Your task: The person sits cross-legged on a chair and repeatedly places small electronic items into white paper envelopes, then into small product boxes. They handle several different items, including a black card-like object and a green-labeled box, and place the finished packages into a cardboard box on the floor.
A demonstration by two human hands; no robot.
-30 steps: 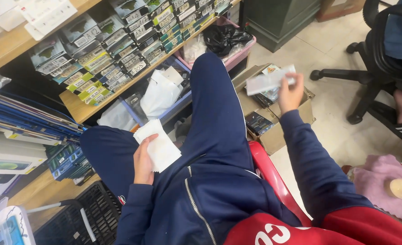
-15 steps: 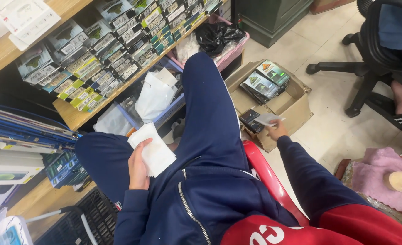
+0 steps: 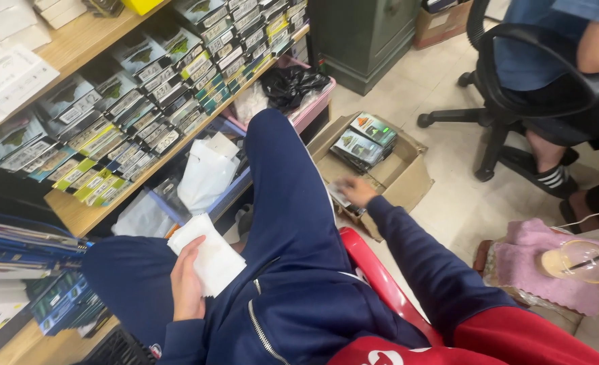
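Your left hand grips a white, limp paper sheet by its edge. Your right hand, fingers spread, rests on flat packets in the brown cardboard box; these look light and stiff.

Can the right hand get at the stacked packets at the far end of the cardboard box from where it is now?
Probably yes. The right hand is already down inside the cardboard box, and nothing lies between it and the stacked packets. The left hand holds white paper on the lap.
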